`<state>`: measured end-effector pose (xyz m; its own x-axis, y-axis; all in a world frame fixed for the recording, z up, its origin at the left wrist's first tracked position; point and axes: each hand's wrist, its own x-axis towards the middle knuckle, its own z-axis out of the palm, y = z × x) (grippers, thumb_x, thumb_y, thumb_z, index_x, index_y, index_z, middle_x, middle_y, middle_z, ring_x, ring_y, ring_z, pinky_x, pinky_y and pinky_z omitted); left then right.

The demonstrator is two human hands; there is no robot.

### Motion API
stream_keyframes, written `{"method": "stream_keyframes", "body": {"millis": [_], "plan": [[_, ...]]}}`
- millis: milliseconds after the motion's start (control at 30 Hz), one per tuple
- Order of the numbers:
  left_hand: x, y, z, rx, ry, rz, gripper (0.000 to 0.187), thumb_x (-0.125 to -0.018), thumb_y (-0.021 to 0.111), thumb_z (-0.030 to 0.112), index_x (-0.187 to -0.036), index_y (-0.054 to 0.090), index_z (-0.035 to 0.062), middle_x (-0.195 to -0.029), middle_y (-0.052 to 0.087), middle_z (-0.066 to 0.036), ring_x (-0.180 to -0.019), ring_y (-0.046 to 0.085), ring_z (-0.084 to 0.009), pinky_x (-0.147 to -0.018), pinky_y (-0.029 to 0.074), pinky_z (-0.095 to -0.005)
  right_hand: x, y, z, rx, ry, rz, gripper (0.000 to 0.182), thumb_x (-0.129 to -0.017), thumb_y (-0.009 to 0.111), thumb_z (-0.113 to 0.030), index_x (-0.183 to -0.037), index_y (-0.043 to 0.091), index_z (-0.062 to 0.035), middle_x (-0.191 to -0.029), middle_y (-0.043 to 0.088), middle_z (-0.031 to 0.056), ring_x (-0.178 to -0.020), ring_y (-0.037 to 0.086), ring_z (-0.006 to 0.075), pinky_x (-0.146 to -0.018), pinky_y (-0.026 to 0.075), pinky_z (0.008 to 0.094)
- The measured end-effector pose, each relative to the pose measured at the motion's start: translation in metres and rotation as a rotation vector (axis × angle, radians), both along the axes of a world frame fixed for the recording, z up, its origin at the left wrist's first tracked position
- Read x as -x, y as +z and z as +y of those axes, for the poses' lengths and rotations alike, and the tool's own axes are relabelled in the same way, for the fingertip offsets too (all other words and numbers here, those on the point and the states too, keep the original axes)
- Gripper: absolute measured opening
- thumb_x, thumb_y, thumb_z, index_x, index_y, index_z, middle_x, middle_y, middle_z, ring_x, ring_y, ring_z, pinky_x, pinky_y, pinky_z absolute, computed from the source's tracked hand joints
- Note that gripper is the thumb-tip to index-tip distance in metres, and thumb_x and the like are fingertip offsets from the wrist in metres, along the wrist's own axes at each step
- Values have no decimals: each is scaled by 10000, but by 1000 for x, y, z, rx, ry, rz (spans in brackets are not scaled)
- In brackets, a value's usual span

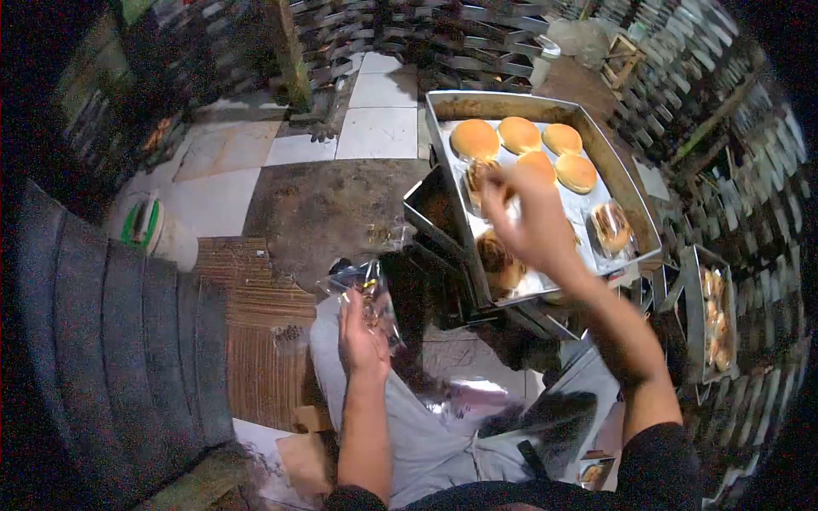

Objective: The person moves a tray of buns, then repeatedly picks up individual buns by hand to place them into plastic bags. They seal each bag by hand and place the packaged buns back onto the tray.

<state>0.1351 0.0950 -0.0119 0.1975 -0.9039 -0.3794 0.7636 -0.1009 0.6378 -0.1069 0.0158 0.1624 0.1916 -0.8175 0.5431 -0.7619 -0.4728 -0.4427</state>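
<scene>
My left hand (365, 339) is closed around clear plastic bags (372, 294) with printed marks, held above my left thigh. My right hand (530, 217) reaches over a metal baking tray (588, 115), slightly blurred. Its bent fingers are on a plastic-wrapped bun (477, 182) at the tray's left side. Round golden buns (475, 139) without wrapping sit in the far part of the tray on white paper. Another wrapped bun (610, 228) with dark streaks lies near the right edge. A dark-topped bun (498, 260) is at the near left corner, partly behind my hand.
The tray rests on other metal trays (434, 209). A narrow tray of small baked pieces (716, 319) stands at the right. Flattened cardboard (268, 315) lies on the floor at left. A pale container with a green rim (141, 223) stands farther left. Woven walls (409, 30) surround the space.
</scene>
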Motion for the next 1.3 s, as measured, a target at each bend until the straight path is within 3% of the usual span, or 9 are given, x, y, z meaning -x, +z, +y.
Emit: {"method": "stream_keyframes", "body": {"millis": [167, 400, 533, 667, 733, 767, 933, 1133, 1300], "plan": [[8, 0, -12, -35, -70, -69, 508, -1036, 584, 344, -1443, 449, 72, -1247, 607, -62, -1076, 633, -191, -851, 515, -349, 63, -76, -239, -386, -390, 502, 510, -923, 555, -413, -1139, 643, 40, -1043, 691, 294, -968, 671, 471, -902, 519, 516], [16, 3, -23, -14, -128, -96, 349, -1037, 568, 340, -1304, 542, 116, -1146, 670, -31, -1018, 685, -168, -754, 559, -312, 58, -34, -241, -661, -383, 170, 691, -758, 692, -612, -946, 759, 49, -980, 756, 206, -917, 729, 320, -803, 561, 418], [15, -11, -18, 54, -180, 9, 366, -1037, 549, 397, -1302, 541, 145, -1185, 674, -69, -1060, 692, -250, -808, 567, -390, 72, -22, -171, -613, -66, -113, 556, -799, 766, -506, -1013, 742, 6, -934, 724, 108, -851, 679, 178, -719, 547, 336], [10, -16, -4, 74, -169, 119, 406, -1025, 549, 436, -1294, 548, 133, -1223, 672, -123, -1086, 690, -321, -842, 566, -467, 77, 34, -37, -398, 164, -1074, 525, -909, 747, -388, -1233, 626, 7, -1053, 690, 89, -973, 679, 189, -728, 580, 322], [4, -18, 3, 53, -170, 107, 437, -1016, 555, 437, -1288, 550, 94, -1253, 664, -136, -1081, 689, -335, -832, 573, -478, 89, 30, 39, -439, 211, -961, 586, -977, 646, -294, -1459, 423, -47, -1377, 563, 181, -1140, 651, 277, -874, 589, 519], [3, -21, 7, 38, -169, 93, 419, -1014, 556, 435, -1280, 555, 111, -1261, 660, -136, -1091, 686, -334, -835, 574, -492, 130, -31, 66, -526, 166, -543, 610, -961, 666, -266, -1464, 410, -37, -1393, 552, 192, -1148, 651, 288, -831, 614, 503], [19, 28, 41, -9, -131, 120, 320, -1014, 568, 414, -1222, 539, 173, -1177, 661, -102, -1047, 687, -325, -817, 586, -514, 21, -86, 211, -817, 359, -1061, 603, -867, 771, -162, -1400, 521, -27, -1282, 614, 101, -1179, 593, 196, -983, 496, 372], [25, 56, 70, 110, -183, 339, 312, -1051, 446, 429, -1268, 509, 215, -1319, 597, -221, -1149, 618, -497, -908, 512, -724, -44, -84, 230, -174, 469, -138, 582, -896, 676, -5, -1450, 502, -31, -1477, 501, 218, -1388, 472, 408, -1124, 425, 460], [65, 79, 102, 175, 28, -67, 384, -1061, 482, 299, -1357, 502, 55, -1233, 623, -98, -1072, 637, -217, -950, 520, -365, -58, -83, 222, -158, 335, -228, 512, -928, 638, -3, -1429, 531, -13, -1512, 456, 258, -1425, 425, 423, -1152, 386, 462]]}}
